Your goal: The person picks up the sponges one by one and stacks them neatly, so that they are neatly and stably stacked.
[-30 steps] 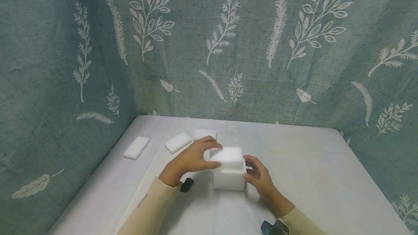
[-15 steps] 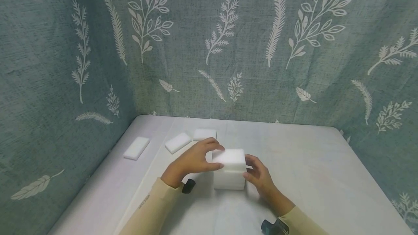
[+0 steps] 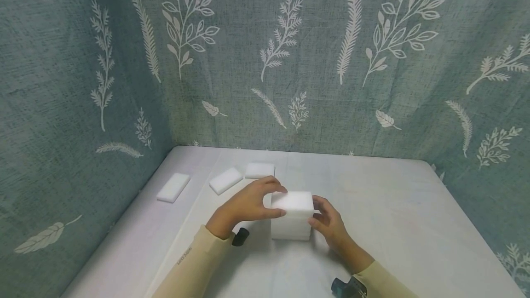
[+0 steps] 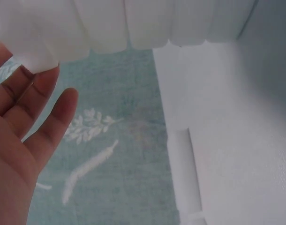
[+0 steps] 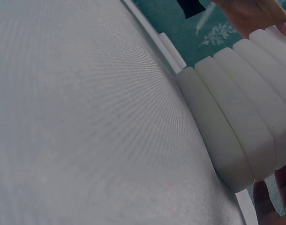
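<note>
A stack of several white foam sponges (image 3: pixel 290 229) stands on the table before me. My left hand (image 3: pixel 248 202) holds the top sponge (image 3: pixel 295 200) at its left side, thumb at the front edge and fingers at the back. That sponge sits slightly right of those beneath. At the stack's right side my right hand (image 3: pixel 331 229) grips with bent fingers, thumb near the front corner. In the left wrist view, fingertips of the left hand (image 4: pixel 21 126) touch the end sponge (image 4: pixel 35 51). The right wrist view shows the layered sponges (image 5: pixel 227 112) with hands at both sides.
Three more white sponges lie flat toward the back left: one at the far left (image 3: pixel 173 187), one angled (image 3: pixel 225 180) and one behind the left hand (image 3: pixel 260 170). A patterned green curtain (image 3: pixel 314 59) borders the white table (image 3: pixel 393 206) at the back and sides.
The top sponge has slid right and a little toward me, with my left hand moving along. It passed from left of the stack's right edge to slightly beyond it. The right hand stays nearly still.
</note>
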Motion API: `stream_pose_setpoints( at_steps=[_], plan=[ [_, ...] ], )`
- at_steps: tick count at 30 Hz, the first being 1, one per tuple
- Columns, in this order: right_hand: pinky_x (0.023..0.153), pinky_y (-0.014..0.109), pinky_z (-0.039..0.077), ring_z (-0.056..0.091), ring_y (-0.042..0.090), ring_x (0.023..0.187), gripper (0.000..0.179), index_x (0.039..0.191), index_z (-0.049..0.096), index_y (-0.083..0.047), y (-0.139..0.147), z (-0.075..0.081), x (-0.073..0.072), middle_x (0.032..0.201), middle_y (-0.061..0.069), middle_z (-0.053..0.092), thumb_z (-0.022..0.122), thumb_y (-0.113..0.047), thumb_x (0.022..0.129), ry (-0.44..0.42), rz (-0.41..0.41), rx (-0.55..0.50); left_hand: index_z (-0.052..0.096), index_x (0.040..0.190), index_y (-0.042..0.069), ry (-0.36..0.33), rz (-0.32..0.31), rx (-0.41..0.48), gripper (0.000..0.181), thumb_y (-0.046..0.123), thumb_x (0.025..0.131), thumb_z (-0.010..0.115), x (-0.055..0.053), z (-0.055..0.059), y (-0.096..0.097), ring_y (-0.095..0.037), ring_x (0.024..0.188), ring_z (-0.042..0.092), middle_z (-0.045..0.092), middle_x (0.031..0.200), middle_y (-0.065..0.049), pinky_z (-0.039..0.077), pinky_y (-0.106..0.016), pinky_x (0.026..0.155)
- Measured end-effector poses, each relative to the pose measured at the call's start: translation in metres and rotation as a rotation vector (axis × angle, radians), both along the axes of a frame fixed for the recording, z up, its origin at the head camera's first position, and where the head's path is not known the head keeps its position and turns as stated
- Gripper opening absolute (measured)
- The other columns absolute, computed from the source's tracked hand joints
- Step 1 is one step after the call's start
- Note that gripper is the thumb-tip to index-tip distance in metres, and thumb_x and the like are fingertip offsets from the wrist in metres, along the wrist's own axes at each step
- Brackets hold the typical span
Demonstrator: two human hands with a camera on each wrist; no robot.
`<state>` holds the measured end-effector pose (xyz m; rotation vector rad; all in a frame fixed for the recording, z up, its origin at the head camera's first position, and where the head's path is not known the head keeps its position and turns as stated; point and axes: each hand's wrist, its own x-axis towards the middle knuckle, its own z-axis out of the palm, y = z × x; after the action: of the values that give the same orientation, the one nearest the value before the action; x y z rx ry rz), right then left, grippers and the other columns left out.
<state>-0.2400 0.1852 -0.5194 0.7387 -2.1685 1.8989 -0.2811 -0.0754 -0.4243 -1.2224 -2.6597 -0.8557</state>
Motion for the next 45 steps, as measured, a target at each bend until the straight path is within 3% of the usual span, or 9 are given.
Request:
stream_pose_setpoints(
  at_steps=[9, 23, 31, 45],
  plan=[
    [0.093, 0.031, 0.048, 0.054, 0.035, 0.117, 0.05, 0.135, 0.045, 0.001, -0.0004, 0.0, -0.001, 0.13, 0.022, 0.052, 0.063, -0.002, 0.089, -0.021, -0.006, -0.009, 0.068, 0.116, 0.02, 0.003, -0.003, -0.019, 0.046, 0.05, 0.082, 0.072, 0.0019, 0.0024, 0.001, -0.007, 0.1, 0.054, 0.057, 0.11, 0.012, 0.048, -0.035, 0.09],
    [0.092, 0.03, 0.049, 0.057, 0.026, 0.114, 0.051, 0.135, 0.045, 0.001, -0.0008, -0.0004, 0.0003, 0.129, 0.023, 0.053, 0.064, -0.003, 0.088, -0.042, -0.017, -0.006, 0.068, 0.117, 0.02, 0.023, 0.006, -0.034, 0.046, 0.048, 0.081, 0.074, 0.0013, -0.0007, 0.0009, -0.007, 0.1, 0.054, 0.057, 0.11, 0.012, 0.048, -0.034, 0.09],
    [0.091, 0.028, 0.048, 0.056, 0.038, 0.114, 0.051, 0.135, 0.046, -0.001, -0.0016, -0.0009, 0.0004, 0.129, 0.023, 0.053, 0.064, -0.003, 0.088, -0.057, -0.026, 0.0, 0.067, 0.117, 0.02, 0.028, 0.013, -0.049, 0.046, 0.046, 0.081, 0.074, 0.0028, 0.0015, 0.0009, -0.008, 0.101, 0.054, 0.057, 0.111, 0.011, 0.048, -0.034, 0.091],
    [0.09, 0.03, 0.049, 0.057, 0.038, 0.113, 0.052, 0.136, 0.046, -0.004, -0.0011, -0.0019, -0.0004, 0.13, 0.021, 0.053, 0.065, -0.007, 0.088, -0.065, -0.022, 0.004, 0.067, 0.118, 0.021, -0.005, 0.026, -0.06, 0.052, 0.051, 0.077, 0.077, 0.0028, 0.0022, 0.0009, -0.007, 0.103, 0.054, 0.057, 0.113, 0.012, 0.047, -0.034, 0.092]
  ],
)
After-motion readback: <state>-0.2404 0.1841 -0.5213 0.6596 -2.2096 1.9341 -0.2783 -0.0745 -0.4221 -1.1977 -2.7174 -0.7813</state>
